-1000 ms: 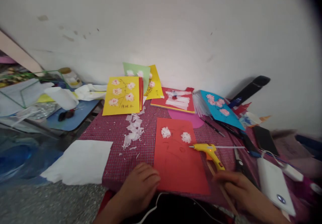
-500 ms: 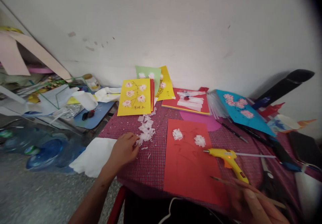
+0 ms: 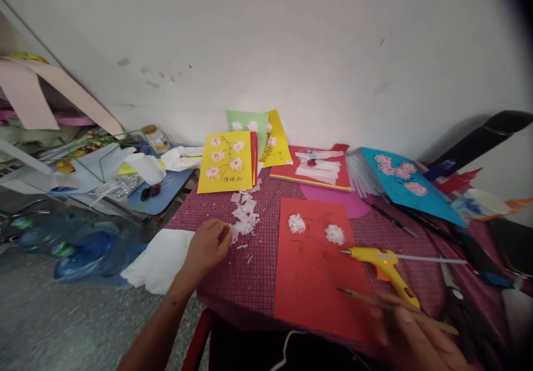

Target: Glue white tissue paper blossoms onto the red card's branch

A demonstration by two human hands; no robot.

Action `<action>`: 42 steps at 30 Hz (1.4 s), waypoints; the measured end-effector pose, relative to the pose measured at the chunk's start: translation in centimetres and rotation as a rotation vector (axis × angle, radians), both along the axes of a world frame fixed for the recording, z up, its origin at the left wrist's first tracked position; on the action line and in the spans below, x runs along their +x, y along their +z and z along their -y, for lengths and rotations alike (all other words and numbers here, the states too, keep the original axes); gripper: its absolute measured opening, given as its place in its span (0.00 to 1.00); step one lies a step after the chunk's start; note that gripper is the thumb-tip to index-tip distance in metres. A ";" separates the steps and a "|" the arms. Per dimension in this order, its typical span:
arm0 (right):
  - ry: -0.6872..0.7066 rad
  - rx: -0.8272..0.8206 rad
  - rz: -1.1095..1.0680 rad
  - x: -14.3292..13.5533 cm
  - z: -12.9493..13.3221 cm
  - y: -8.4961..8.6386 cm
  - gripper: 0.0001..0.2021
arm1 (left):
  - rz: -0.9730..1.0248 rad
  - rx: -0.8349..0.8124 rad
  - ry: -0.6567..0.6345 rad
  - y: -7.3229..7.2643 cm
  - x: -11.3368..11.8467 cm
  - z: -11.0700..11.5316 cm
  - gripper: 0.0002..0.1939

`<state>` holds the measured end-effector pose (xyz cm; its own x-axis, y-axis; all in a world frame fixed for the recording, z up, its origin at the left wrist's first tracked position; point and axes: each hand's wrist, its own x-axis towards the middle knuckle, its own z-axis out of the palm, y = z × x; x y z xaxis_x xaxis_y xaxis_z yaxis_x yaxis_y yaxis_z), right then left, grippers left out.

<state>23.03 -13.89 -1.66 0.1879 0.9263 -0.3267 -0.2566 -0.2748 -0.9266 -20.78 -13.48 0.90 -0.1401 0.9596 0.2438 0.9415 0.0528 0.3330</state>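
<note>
My left hand [image 3: 209, 244] rests on the checked tablecloth beside a pile of small white paper pieces [image 3: 245, 215]. Its fingers are curled together, and whatever may be between them is hidden. In my right hand [image 3: 412, 329] is a slender wooden stick [image 3: 362, 297] with a darker, pointed tip. That tip hangs over a red sheet [image 3: 312, 282] bearing faint drawn branches. Two fluffy white paper flowers, the left one [image 3: 297, 224] and the right one [image 3: 335, 234], sit on its upper part. A yellow glue gun [image 3: 381, 259] lies across the sheet's right edge, a small orange light showing.
A yellow flower card [image 3: 227, 163] leans at the back, and a blue one [image 3: 410, 179] at the right. Scissors [image 3: 453, 293] lie right of the glue gun. White paper [image 3: 160, 260] overhangs the left edge. Blue water bottles [image 3: 85, 254] lie on the floor.
My right hand has moved slightly left, bringing the stick's tip further over the red sheet. My left hand's fingers have curled in more beside the paper pieces. The view has shifted slightly.
</note>
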 end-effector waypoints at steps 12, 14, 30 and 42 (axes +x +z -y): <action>0.136 0.141 0.042 -1.7 0.0 0.6 0.14 | 0.134 -0.006 0.105 0.4 0.7 -0.7 0.10; 0.167 0.161 0.038 -2.2 -0.4 1.0 0.12 | 0.379 -0.004 0.162 0.8 0.6 -0.3 0.11; 0.500 0.571 0.211 -11.3 -0.8 5.8 0.09 | 1.648 -0.280 0.039 1.7 10.7 1.4 0.17; 0.481 0.492 0.248 -10.8 -1.0 4.8 0.13 | 1.660 -0.333 -0.054 1.3 11.6 1.5 0.13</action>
